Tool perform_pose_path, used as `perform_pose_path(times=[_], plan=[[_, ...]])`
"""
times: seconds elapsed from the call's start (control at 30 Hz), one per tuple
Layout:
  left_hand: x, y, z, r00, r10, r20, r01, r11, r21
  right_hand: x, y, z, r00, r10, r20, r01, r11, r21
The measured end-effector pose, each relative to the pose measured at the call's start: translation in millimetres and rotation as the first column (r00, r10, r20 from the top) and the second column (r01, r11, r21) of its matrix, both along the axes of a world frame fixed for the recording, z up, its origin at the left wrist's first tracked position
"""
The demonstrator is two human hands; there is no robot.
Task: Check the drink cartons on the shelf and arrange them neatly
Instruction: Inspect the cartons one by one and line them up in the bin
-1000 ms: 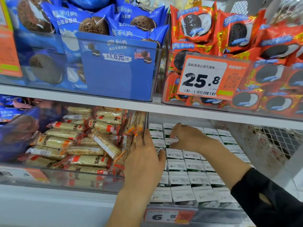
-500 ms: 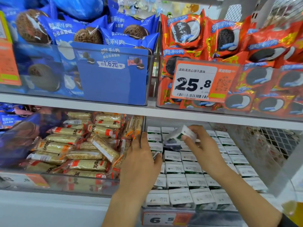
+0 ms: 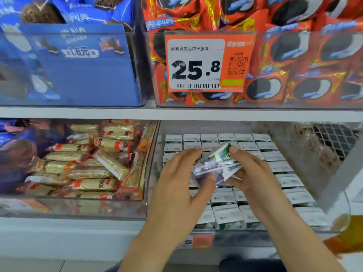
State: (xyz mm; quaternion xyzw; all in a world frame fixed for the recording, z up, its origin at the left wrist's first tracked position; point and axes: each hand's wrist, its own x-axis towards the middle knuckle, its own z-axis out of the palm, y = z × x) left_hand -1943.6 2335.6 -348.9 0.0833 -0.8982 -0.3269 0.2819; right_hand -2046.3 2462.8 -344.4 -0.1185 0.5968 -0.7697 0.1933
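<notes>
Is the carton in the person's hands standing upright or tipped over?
Tipped. The carton lies slanted above the rows of cartons, its green-and-white end highest, held between the left hand and right hand.

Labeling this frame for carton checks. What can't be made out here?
- Held carton, head view: print motion-blurred, partly covered by left hand and right hand.
- Carton rows: top markings too small to read; those under the hands hidden.
- Lower price tag: digits covered by left wrist.
- Orange object: cut off at right edge, unidentifiable.
</notes>
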Motion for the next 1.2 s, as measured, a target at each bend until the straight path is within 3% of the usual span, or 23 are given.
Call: perform_pose_path(times=[0.2,0.43,0.63,0.8,0.97,1.1,1.2], plan=[[-8,4,-9,0.997,-0.049,0.052,0.051,0.998,-0.042,6,3,-1,1.000,0.014,-0.027,-0.014,1.000,-0.012],[-7,3,-10,0.992,-0.126,-0.005,0.126,0.991,0.052,11,7,2,0.998,0.026,-0.057,-0.028,0.999,-0.032],[-7,4,-11,0.999,-0.045,-0.030,0.044,0.998,-0.034,13,5,3,0.995,0.031,-0.091,-0.033,0.999,-0.022],[-3,5,-6,0.982,-0.069,-0.174,0.113,0.960,0.256,9,10,8,0.978,0.172,-0.116,-0.184,0.977,-0.106],[0,3,6,0.968,-0.188,-0.167,0.247,0.833,0.495,10,10,7,0.948,0.267,-0.175,-0.291,0.948,-0.128],[-1,0,7,0.948,-0.284,-0.147,0.313,0.731,0.606,8,11,7,0.943,0.282,-0.175,-0.301,0.949,-0.094],[0,-2,5,0.933,-0.342,-0.111,0.334,0.708,0.622,8,12,8,0.938,0.295,-0.181,-0.313,0.947,-0.080]])
